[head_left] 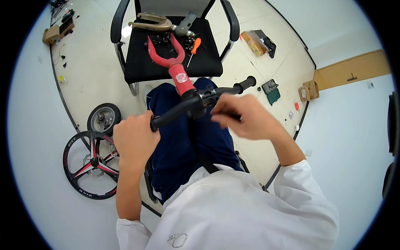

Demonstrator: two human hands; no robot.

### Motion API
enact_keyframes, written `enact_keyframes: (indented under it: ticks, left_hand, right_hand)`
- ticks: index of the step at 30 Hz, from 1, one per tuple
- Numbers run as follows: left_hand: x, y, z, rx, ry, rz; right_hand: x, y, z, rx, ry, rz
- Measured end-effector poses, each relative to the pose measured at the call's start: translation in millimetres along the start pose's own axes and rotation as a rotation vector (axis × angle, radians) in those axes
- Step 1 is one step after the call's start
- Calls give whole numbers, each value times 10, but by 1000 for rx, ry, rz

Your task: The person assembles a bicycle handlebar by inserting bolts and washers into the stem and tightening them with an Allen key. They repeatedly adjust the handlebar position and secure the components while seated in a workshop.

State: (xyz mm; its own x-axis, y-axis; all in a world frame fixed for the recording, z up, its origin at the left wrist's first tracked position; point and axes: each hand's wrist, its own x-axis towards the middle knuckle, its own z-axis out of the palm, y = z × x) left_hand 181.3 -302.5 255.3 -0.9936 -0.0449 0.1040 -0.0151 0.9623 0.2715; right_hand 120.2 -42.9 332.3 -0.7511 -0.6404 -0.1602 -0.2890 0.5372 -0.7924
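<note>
My left hand [136, 135] is wrapped round the left end of a black handlebar [177, 111]. The handlebar is joined by a black stem clamp [207, 98] to a red bicycle fork [178, 75], whose two prongs point away from me over the chair seat. My right hand [246, 116] is curled just right of the clamp, thumb and fingers drawn together and slightly blurred. Whatever it may hold is hidden. A black grip [245, 85] covers the handlebar's right end, beyond that hand.
A black armchair [137, 68] ahead carries a beige fork [155, 24], an orange-handled screwdriver [195, 46] and small dark parts. Wheels [104, 118] lie at left, one a three-spoke wheel [68, 160]. At right are a green case [273, 96] and cardboard boxes [311, 88].
</note>
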Motion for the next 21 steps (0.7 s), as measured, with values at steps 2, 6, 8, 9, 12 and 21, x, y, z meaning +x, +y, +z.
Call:
enact_keyframes:
  ticks: [2,6,8,9,12,21]
  left_hand:
    - [20,-8,-18,25,-4,12]
    - [27,22,-2,-7,-12,9]
    - [19,26,9,-18,-18,8]
    - [13,22,13,-19,-11,4]
    - [-1,5,17,-21,-2,-2]
    - [10,43,-12,-14,-27,-27]
  right_hand:
    - [96,78,-144,-110,100,-64]
    - [224,13,-247,324,188,42]
    - [317,107,-224,527,247,-142]
    - [375,135,-177,531,302,-253]
    - [468,28,-184,444,383,-351]
    - [449,8,-20,493,449,-283]
